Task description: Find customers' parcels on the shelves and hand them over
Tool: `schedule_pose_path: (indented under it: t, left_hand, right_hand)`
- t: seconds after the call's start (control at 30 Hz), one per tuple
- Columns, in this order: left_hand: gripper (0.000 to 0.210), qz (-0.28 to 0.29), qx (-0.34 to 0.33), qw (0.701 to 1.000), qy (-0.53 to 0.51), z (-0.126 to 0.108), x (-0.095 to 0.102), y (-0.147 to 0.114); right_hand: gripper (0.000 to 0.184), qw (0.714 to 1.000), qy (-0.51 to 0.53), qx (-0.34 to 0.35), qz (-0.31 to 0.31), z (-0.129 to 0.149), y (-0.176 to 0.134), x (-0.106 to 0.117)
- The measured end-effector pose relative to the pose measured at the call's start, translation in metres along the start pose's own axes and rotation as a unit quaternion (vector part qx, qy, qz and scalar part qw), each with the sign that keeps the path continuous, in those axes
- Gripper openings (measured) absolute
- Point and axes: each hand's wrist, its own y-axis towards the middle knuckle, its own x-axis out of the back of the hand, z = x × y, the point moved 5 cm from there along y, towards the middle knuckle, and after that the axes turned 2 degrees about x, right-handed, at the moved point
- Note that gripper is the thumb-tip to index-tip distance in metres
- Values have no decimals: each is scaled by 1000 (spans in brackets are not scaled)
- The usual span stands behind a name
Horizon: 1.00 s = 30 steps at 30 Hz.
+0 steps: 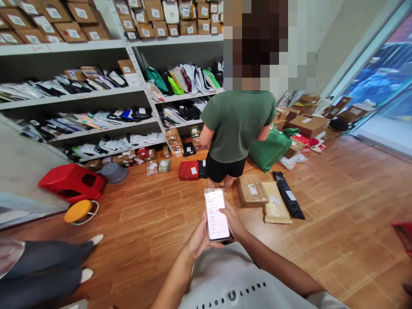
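A lit smartphone (pixel 216 223) is held upright in front of my grey shirt, its bright screen showing lines of text too small to read. Around its left edge and bottom, my left hand (pixel 198 236) is closed, supporting it. On the other side, my right hand (pixel 234 221) is at the phone's right edge with the thumb over the screen; its other fingers are mostly hidden behind the phone. Just beyond the phone, a person (pixel 240 124) in a green shirt and black shorts stands facing the shelves.
White shelves (pixel 93 92) hold many boxes and mailer bags. On the wooden floor lie a carton (pixel 252 191), a beige package (pixel 276 204), a black package (pixel 289 195) and a red box (pixel 189 171). A red stool (pixel 72 182) and another person's legs (pixel 48 262) are at left.
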Motion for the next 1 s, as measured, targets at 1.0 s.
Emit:
schedule_pose_path:
  t: [1.0]
  left_hand:
    - [72,-11,-66,997,-46,-17,15,-20]
  right_hand:
    - [19,995,-85,60,7,22,7,-27]
